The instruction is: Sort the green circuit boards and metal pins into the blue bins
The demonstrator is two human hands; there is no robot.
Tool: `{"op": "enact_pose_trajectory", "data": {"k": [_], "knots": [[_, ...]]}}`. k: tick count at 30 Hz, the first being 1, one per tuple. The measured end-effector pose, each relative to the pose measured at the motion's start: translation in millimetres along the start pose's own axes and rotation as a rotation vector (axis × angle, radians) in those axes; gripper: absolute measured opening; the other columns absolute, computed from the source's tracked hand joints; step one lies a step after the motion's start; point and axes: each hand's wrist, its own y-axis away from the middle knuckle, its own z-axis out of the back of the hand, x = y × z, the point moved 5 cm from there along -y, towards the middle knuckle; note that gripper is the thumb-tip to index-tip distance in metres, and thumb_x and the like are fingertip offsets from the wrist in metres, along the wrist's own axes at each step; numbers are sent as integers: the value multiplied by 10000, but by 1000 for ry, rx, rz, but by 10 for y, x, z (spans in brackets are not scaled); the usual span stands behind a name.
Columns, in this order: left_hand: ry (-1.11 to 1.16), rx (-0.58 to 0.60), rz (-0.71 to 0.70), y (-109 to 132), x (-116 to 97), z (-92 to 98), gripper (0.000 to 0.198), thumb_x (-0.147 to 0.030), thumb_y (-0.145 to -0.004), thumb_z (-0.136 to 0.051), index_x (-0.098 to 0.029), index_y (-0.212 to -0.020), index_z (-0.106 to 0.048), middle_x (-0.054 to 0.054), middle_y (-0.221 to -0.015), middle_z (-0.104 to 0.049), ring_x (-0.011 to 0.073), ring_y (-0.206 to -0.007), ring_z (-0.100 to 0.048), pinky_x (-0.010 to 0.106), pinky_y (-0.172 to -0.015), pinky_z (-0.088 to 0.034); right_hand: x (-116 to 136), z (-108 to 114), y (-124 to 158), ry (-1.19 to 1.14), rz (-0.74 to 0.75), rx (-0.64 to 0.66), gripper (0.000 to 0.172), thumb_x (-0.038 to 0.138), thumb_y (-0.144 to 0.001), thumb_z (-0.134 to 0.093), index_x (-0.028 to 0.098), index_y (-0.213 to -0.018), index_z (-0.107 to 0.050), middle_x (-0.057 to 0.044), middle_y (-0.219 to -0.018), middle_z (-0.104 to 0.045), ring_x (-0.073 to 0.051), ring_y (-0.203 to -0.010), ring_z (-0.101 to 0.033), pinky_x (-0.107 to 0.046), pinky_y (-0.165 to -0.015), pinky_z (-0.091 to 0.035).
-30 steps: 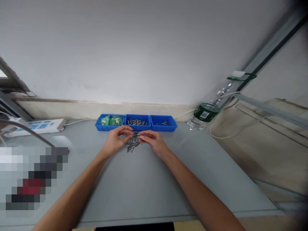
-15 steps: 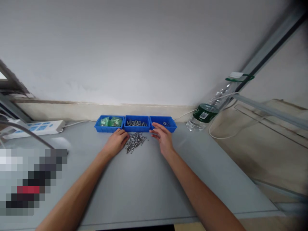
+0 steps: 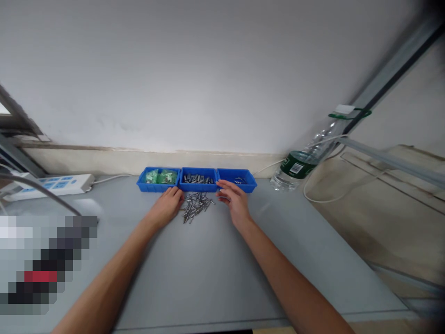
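A loose pile of small silvery metal pins (image 3: 196, 207) lies on the grey table in front of the blue bins. At its left edge rests my left hand (image 3: 167, 205), fingers curled down and closed; whatever they may hold is hidden. My right hand (image 3: 237, 203) hovers on the other side of the pile, fingers stretched and apart, with nothing visible in them. Just beyond it is the right blue bin (image 3: 248, 188), which contains a few thin metal pins (image 3: 239, 180). The middle blue bin (image 3: 198, 187) holds several thicker metal pieces.
Green packets (image 3: 167, 176) fill the left blue bin (image 3: 156, 188). A water bottle (image 3: 295, 169) leans against the frame at right. On the left are a white power strip (image 3: 66, 184), a grey cable (image 3: 45, 189) and a pixelated area. A wall runs behind the bins.
The left hand has shifted slightly left at the pile's edge. My right hand has barely moved, its fingers a little lower. The view has tilted very slightly.
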Motion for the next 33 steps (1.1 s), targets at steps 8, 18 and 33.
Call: {"op": "enact_pose_trajectory", "data": {"k": [8,18,33], "knots": [[-58,-17,-40,-17,-61,39,163,-181,-1013,-488,-181,-1061,-644,122,-1089,-627,283,-1009,-570,448,-928,-505,11,-81,51,3,-22,56,281,308,-623,-759,228,-891,-788,-53,-1014,-790,-171,-691,-659,-329,-666,-506],[16,7,-12,-12,-56,21,163,-220,-1039,-454,-181,-978,-600,98,-984,-636,265,-917,-579,427,-851,-523,-13,-69,52,25,-15,68,253,305,-660,-754,237,-901,-786,-48,-1022,-791,-161,-687,-652,-321,-664,-501],[478,-229,-46,3,-453,271,84,-296,-960,-655,-224,-974,-615,14,-909,-711,164,-833,-682,290,-796,-560,-152,-378,205,193,9,490,265,430,-690,-871,249,-877,-822,-25,-803,-785,-176,-705,-695,-352,-763,-563]]}}
